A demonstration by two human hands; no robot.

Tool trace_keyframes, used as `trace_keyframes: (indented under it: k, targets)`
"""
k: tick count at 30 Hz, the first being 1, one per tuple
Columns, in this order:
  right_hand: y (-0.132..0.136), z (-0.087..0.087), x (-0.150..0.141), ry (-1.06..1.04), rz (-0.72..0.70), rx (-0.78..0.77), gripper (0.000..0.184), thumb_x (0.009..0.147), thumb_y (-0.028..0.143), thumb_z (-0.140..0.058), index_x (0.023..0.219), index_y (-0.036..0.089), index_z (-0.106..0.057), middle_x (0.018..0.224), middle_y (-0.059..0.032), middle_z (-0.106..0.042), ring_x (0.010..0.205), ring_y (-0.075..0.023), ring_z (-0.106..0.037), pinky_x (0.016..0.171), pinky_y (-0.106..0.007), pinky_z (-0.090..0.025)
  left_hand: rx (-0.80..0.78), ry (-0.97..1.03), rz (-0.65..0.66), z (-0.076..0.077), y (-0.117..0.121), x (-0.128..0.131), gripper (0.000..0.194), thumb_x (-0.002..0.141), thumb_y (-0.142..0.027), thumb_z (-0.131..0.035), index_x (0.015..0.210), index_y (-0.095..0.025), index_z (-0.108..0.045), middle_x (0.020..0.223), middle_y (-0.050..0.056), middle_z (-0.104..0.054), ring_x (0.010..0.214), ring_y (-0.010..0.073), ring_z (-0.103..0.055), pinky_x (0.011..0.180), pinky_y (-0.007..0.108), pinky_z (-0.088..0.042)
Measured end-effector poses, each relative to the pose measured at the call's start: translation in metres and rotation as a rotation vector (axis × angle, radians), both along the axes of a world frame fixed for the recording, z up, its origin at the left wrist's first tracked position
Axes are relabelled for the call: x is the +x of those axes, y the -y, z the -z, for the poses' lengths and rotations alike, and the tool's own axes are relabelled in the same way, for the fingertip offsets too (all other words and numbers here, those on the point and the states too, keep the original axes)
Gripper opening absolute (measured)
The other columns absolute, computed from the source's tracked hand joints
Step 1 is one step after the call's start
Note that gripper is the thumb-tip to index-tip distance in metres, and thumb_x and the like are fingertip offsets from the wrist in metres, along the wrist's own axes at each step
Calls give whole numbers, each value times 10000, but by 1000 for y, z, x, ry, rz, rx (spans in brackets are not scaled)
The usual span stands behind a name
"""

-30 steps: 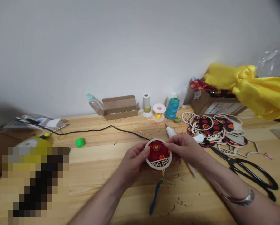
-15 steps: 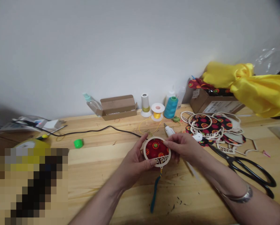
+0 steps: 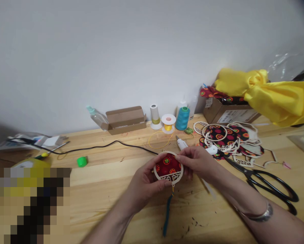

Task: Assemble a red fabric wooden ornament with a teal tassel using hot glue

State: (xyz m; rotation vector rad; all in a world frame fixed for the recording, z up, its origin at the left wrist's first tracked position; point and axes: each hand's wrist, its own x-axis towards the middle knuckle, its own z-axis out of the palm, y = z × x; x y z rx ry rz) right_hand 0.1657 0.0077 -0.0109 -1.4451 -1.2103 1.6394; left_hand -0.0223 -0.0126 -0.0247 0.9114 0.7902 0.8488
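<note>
Both my hands hold a round ornament point(image 3: 168, 166) with a pale wooden rim, dark red patterned fabric and a fretwork panel along its lower part. A teal tassel point(image 3: 167, 215) hangs from a small loop at its bottom. My left hand point(image 3: 149, 179) grips the left side, thumb across the lower front and fingers along the upper left rim. My right hand point(image 3: 196, 162) pinches the upper right rim, thumb on the front. What its fingers touch behind is hidden. A white glue gun point(image 3: 182, 144) lies just beyond my right hand, partly covered by it.
Black-handled scissors point(image 3: 271, 184) lie at right, near a pile of wooden frames and fabric pieces point(image 3: 225, 139). Behind stand a teal thread cone point(image 3: 182, 118), a yellow cord spool point(image 3: 168, 123) and an open cardboard box point(image 3: 126, 119). A black cable point(image 3: 96, 147) crosses leftward past a green cap point(image 3: 82, 161).
The whole view has shifted slightly, so things sit a little farther left and mostly lower. My left index finger now lies closer along the ornament's upper rim. Both hands keep their hold.
</note>
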Motion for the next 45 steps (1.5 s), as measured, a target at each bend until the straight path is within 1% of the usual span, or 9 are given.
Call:
trace_keyframes:
  k: [6,16,19,23,30,35,40,45]
  targets:
    - [1,0,0,0,-14,10,208,790,302,-595,664,137,-590,397,40,-549,309,-51,-478,316,-145,-405,12,3,-14,-4,1,2,683,561,-27,-780,1174,-274,-608,1190,46,-656,1060,209,-612,907,313,-475]
    - [2,2,-2,-38,-3,-3,280,690,400,-668,668,140,-568,374,51,-537,311,-56,-468,312,-151,-385,60,-32,21,5,1,-2,704,568,-55,-791,1197,-294,-585,1209,38,-638,1106,230,-584,946,353,-447]
    - [2,2,-2,-36,-15,5,298,688,426,-664,657,143,-574,380,45,-541,310,-58,-469,315,-155,-388,78,-51,21,6,1,-3,716,567,-67,-796,1202,-314,-579,1227,26,-623,1128,234,-567,961,364,-432]
    - [3,2,-1,-39,-10,13,279,687,405,-676,634,150,-576,386,36,-545,318,-58,-475,319,-155,-390,109,-61,32,7,0,-4,718,567,-77,-801,1195,-347,-579,1258,10,-597,1153,238,-547,975,378,-420]
    - [2,0,-2,-56,-29,12,274,695,399,-672,620,149,-590,387,36,-539,315,-53,-472,311,-148,-386,133,-16,72,6,0,-5,763,571,-70,-800,1230,-361,-547,1251,8,-605,1140,225,-556,959,347,-433]
    - [3,-2,-3,-52,-29,13,266,713,380,-666,618,146,-583,381,40,-535,311,-48,-467,316,-144,-387,153,-66,52,4,0,-4,689,616,-100,-784,1213,-362,-561,1275,-1,-584,1153,215,-546,963,335,-432]
    - [3,-1,-3,-38,-31,16,252,721,369,-664,635,146,-587,389,38,-544,318,-52,-478,321,-148,-393,144,-88,50,6,1,-5,701,598,-107,-794,1212,-353,-565,1275,7,-582,1154,223,-544,973,354,-428]
    - [2,1,-3,-42,-50,9,297,696,424,-670,631,143,-600,393,36,-547,323,-59,-481,327,-158,-397,120,-110,27,7,1,-6,713,584,-120,-803,1218,-343,-564,1302,17,-560,1168,243,-534,984,375,-423]
